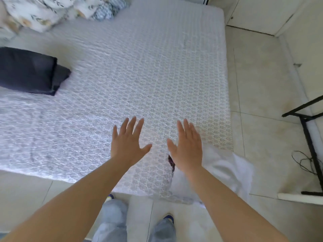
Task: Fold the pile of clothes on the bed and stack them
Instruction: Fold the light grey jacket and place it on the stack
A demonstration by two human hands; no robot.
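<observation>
A folded dark navy garment (pixel 29 71) lies on the left of the bed (pixel 139 67), on its white patterned cover. A white garment (pixel 225 166) is bunched at the bed's near right corner and hangs over the edge, with a small dark patch beside it. My left hand (pixel 128 142) hovers over the bed's near edge, fingers spread and straight, holding nothing. My right hand (pixel 187 147) is held the same way beside it, just left of the white garment and partly in front of it. The image is blurred by motion.
Floral bedding (pixel 43 11) is heaped at the far left corner of the bed. A tiled floor (pixel 262 102) runs along the right side, with a black metal frame (pixel 307 137) and a thin black cord (pixel 304 161) there. My legs and shoes stand at the bed's near edge.
</observation>
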